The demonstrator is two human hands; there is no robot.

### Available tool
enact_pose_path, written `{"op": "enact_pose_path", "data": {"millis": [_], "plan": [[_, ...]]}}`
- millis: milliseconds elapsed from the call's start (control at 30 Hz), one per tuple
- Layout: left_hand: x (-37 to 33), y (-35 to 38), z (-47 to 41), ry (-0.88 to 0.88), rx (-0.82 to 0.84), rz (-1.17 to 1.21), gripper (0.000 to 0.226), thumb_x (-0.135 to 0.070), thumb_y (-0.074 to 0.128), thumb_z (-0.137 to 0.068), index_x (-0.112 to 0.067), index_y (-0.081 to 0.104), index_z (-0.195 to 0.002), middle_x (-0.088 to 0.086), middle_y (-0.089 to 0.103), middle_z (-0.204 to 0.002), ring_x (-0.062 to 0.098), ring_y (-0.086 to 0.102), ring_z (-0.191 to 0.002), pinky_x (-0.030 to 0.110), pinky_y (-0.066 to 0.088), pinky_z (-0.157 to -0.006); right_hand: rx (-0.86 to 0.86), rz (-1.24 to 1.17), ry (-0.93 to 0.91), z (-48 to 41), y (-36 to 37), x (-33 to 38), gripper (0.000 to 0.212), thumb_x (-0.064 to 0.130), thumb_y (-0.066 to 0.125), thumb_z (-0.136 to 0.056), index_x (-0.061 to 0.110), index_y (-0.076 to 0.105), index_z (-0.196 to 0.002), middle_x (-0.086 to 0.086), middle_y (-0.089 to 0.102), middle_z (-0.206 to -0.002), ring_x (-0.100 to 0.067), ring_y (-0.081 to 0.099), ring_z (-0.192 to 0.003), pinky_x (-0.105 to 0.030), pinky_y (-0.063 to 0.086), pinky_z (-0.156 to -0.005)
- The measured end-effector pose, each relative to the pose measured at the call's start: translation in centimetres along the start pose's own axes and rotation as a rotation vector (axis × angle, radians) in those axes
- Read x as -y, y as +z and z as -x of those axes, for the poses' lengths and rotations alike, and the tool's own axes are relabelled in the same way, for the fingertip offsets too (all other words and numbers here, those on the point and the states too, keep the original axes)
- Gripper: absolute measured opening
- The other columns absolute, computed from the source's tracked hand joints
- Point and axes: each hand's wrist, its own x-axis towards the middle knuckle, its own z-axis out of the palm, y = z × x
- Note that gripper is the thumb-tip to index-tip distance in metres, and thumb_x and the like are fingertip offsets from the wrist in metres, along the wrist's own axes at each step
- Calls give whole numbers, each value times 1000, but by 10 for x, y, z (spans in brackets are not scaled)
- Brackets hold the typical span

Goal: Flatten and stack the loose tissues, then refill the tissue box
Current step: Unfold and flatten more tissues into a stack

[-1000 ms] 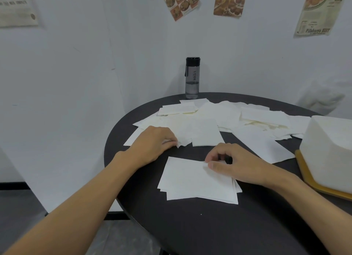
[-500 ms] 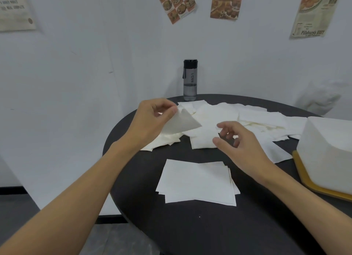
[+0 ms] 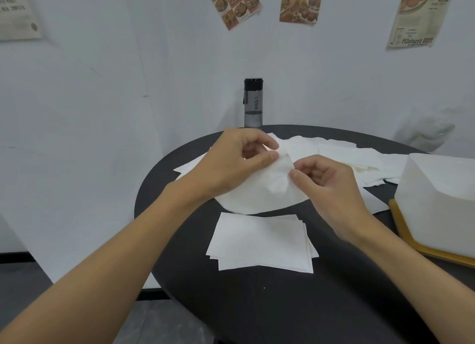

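Both hands, left hand (image 3: 239,161) and right hand (image 3: 331,186), are pinching one limp, tear-prone tissue (image 3: 267,189) at its top edge, fingertips clamped.

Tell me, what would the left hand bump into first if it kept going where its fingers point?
Probably the right hand: the left hand points rightward across the tissue that both pinch. Depth is hard to judge.

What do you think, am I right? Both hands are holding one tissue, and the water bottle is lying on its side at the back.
Not quite: the head view shows the water bottle standing upright at the back. The left hand and right hand do both hold one tissue.
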Motion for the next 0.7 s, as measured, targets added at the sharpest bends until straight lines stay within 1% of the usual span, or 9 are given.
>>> {"op": "enact_pose_path", "data": {"millis": [100, 233, 300, 367, 400, 467, 567, 633, 700], "plan": [[10, -8, 5, -69, 38, -31, 22, -24, 77, -87, -22, 69, -108, 4, 75, -88, 21, 72, -84, 41, 55, -83, -88, -14, 60, -2, -2, -2, 17, 5, 68, -90, 20, 67, -81, 5, 66, -70, -12, 58, -72, -26, 47, -72], [20, -15, 13, -134, -35, 11, 14, -12, 76, -87, -18, 70, -98, -1, 74, -78, 17, 69, -74, 34, 54, -75, -86, -41, 156, -6, -7, -3, 18, 2, 66, -89, 19, 61, -83, 6, 55, -62, -12, 44, -59, -26, 35, -61], [19, -17, 14, -138, 0, 33, 11, -10, 76, -87, -16, 73, -95, 8, 75, -90, 27, 71, -85, 42, 56, -80, 7, -41, 176, -5, -8, 0, 21, 8, 68, -89, 22, 57, -101, -2, 55, -66, -20, 45, -61, -32, 36, -59], [17, -20, 15, -143, 89, 45, 9, -12, 76, -88, -16, 74, -96, 12, 74, -94, 32, 71, -87, 45, 57, -81, 86, -26, 186, -3, -8, 3, 38, 15, 72, -89, 28, 52, -119, -13, 68, -77, -34, 61, -73, -43, 49, -69], [16, -21, 14, -152, 134, 34, 10, -15, 77, -88, -18, 74, -97, 11, 74, -93, 31, 70, -84, 43, 56, -78, 115, -13, 195, -2, -8, 4, 42, 13, 72, -89, 28, 51, -123, -11, 73, -82, -33, 68, -80, -44, 54, -75], [16, -20, 16, -195, 179, 7, 14, -18, 79, -87, -21, 74, -100, 5, 75, -87, 18, 68, -77, 32, 53, -75, 191, 49, 222, -3, -12, 4, 39, 8, 72, -89, 26, 57, -120, -10, 74, -81, -28, 71, -81, -43, 55, -77], [24, -17, 26, -261, 172, 8, 19, -15, 79, -86, -21, 72, -103, 1, 75, -85, 8, 68, -76, 17, 51, -70, 403, 268, 261, -4, -18, 0, 27, 16, 77, -84, 29, 67, -105, -19, 71, -94, -33, 69, -83, -46, 53, -82], [34, -15, 37, -291, 162, 18, 22, -14, 78, -86, -22, 71, -105, 1, 76, -87, 11, 71, -82, 18, 52, -74, 529, 405, 251, -3, -19, -1, 19, 16, 75, -85, 26, 69, -99, -5, 74, -95, -18, 69, -78, -42, 54, -80], [42, -13, 47, -330, 137, 28, 24, -13, 79, -86, -23, 71, -106, 1, 76, -90, 14, 71, -79, 23, 53, -75, 639, 483, 257, -1, -20, -1, 20, 18, 73, -86, 26, 68, -104, 5, 75, -96, -12, 70, -84, -37, 56, -85]]}}
